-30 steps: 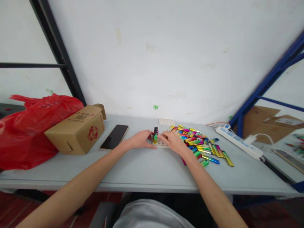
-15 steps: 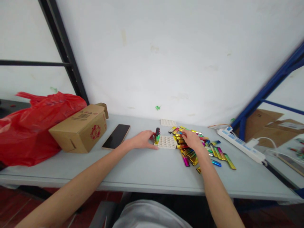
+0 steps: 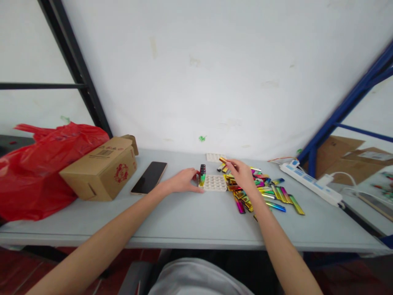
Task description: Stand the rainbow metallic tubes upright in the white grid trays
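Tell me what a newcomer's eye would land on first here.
Most likely the big red plastic bag at the far left of the table, beside a cardboard box. Next would come the pile of shiny, many-coloured sticks right of the white tray. Above the pile's near-tray side, the right hand holds one red-and-gold stick in its fingers.

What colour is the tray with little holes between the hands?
The tray is creamy white, seen best in the head view.
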The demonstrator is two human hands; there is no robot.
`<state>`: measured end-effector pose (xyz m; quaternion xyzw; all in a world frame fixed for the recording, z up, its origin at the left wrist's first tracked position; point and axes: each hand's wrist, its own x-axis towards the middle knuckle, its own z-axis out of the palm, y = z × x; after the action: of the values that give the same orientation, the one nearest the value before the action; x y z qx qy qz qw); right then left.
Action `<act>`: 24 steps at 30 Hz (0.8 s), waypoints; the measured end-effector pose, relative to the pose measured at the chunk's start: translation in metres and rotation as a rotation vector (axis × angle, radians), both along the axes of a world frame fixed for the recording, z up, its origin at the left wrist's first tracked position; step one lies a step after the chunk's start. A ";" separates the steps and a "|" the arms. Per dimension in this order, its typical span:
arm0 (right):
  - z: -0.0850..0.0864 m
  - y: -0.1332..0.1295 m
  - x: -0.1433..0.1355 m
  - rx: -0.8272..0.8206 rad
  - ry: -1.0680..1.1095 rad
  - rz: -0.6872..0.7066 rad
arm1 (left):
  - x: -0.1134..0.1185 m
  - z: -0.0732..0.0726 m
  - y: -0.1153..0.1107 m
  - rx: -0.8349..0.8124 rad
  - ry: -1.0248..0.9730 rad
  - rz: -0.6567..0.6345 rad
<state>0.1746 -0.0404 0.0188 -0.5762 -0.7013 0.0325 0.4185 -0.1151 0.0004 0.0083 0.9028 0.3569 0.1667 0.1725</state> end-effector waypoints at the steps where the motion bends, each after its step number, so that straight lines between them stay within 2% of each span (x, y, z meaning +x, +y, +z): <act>1: 0.001 -0.002 -0.006 -0.019 0.060 0.021 | 0.000 0.000 0.000 -0.002 -0.003 0.001; 6: 0.000 -0.004 -0.028 -0.080 0.316 0.078 | 0.000 0.002 -0.002 -0.011 -0.006 0.019; 12: -0.003 -0.002 -0.034 -0.116 0.480 0.107 | 0.001 0.006 -0.006 -0.021 -0.002 0.016; 17: -0.005 -0.005 -0.047 -0.260 0.632 0.307 | 0.001 0.006 -0.005 -0.013 0.003 0.012; 20: -0.009 -0.006 -0.054 -0.321 0.627 0.327 | 0.001 0.004 -0.004 -0.004 0.004 0.004; 24: -0.013 -0.005 -0.055 -0.190 0.442 0.189 | 0.000 0.001 -0.003 0.001 -0.009 0.001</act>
<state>0.1195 -0.0454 0.0055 -0.5238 -0.6372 0.2626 0.5006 -0.1148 -0.0022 0.0093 0.9019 0.3566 0.1712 0.1733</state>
